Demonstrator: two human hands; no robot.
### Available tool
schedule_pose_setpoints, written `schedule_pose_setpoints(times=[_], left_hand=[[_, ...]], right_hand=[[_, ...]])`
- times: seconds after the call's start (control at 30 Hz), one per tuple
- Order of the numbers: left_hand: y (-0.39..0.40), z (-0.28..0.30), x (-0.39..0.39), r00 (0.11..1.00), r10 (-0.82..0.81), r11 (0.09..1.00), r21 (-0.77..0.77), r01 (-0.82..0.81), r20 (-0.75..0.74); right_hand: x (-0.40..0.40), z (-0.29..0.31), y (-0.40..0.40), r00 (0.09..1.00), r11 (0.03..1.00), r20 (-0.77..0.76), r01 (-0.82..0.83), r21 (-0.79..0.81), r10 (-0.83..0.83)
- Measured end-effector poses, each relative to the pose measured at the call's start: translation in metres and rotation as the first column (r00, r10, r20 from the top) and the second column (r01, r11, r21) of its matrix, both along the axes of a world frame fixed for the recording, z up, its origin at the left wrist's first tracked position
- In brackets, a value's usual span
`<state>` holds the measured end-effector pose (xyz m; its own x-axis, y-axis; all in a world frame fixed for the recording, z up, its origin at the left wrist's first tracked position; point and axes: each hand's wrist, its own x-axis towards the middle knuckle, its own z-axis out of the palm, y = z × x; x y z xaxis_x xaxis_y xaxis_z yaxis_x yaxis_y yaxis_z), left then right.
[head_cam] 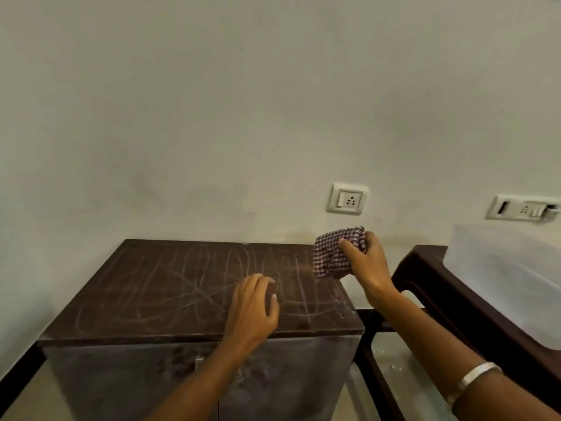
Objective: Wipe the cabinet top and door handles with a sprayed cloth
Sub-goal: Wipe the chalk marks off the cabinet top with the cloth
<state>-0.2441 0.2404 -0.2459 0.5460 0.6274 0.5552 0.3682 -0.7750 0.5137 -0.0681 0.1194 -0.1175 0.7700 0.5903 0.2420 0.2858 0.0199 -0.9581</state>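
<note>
- Right hand [368, 262] has the cloth [337, 253] bunched tight in its grip, thumb across the front, fingers wrapped behind.
- The cloth is held up over the far right corner of the cabinet top [182, 293]; whether its lower fold touches the surface, I can't tell.
- Left hand [253, 302] holds nothing, fingers loosely bent, resting on or just above the top near the front edge, right of centre.
- The key relation: nearly all the unwiped top lies to the left of the cloth and toward the person, and its long axis runs left to right, so the stroke looks set to sweep leftward.
- Pale chalky scrawls cover that top from end to end.
- The right hand is the one placed for wiping; the left sits in the sweep's path.
- A small handle [198, 361] shows on the front, below the left forearm.
</note>
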Motion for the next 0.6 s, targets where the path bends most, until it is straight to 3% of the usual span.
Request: schedule_pose_setpoints(times=[0.13,0.3,0.43,0.6], left_hand=[[0.009,-0.03,-0.024,0.987,0.109,0.99,0.1,-0.098,-0.116],[0.013,-0.036,-0.03,0.971,0.131,0.978,0.184,-0.094,-0.202],[0.013,-0.037,-0.025,0.963,0.167,0.973,0.194,-0.126,-0.21],[0.012,-0.038,-0.022,0.975,0.154,0.976,0.178,-0.124,-0.161]], right_hand=[[0.021,-0.009,0.012,0.976,0.985,0.187,0.133,-0.112,-0.111],[0.056,-0.025,0.04,0.92,0.947,0.341,0.266,-0.181,-0.193],[0.085,-0.04,0.072,0.831,0.923,0.537,0.31,-0.227,-0.147],[0.111,-0.058,0.116,0.787,0.896,0.615,0.314,-0.315,-0.06]])
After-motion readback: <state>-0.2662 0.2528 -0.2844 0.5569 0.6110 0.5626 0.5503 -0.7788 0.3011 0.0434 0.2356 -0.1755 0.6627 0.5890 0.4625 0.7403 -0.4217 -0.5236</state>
